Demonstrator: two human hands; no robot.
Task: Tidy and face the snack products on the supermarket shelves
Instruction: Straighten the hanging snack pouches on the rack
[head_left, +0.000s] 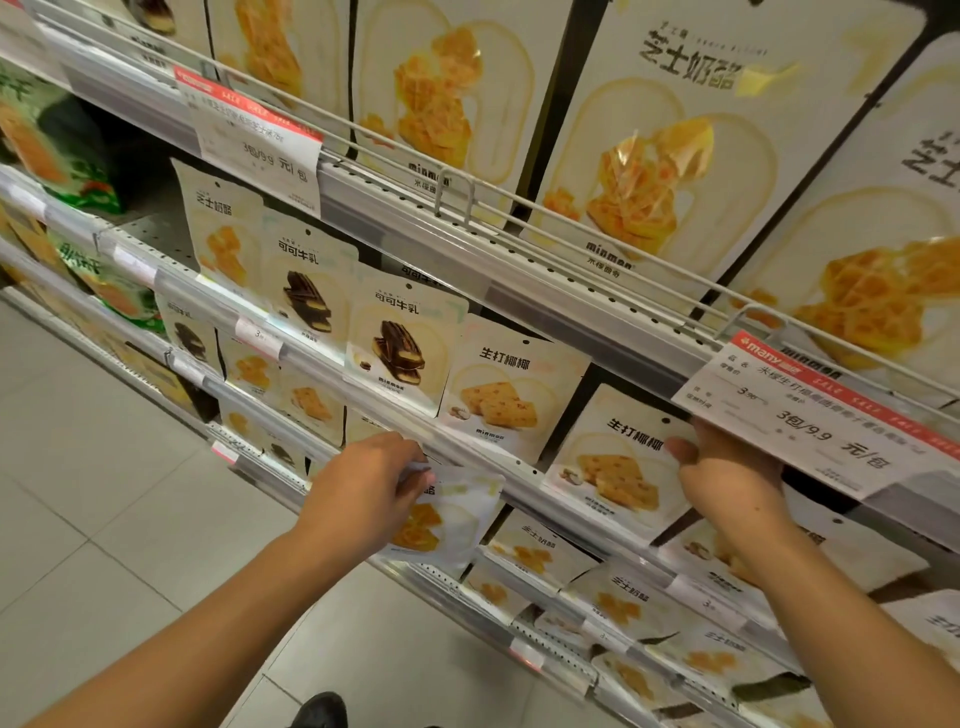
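Facing underway: left hand (363, 480) gripping cheese pouch (447, 519) at 6 o'clock, below shelf rail (488, 462); right hand (727, 478) clasping coconut pouch (618, 467) at 4 o'clock. Middle row mostly upright; lower rows tilted, unfaced.

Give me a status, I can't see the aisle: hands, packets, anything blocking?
Left hand gripping a cheese snack packet under the shelf rail. Right hand on a cracker packet. Nothing blocking.

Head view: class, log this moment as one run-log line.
left hand: grips cheese pouch | right hand: grips coconut pouch | shelf rail: between them
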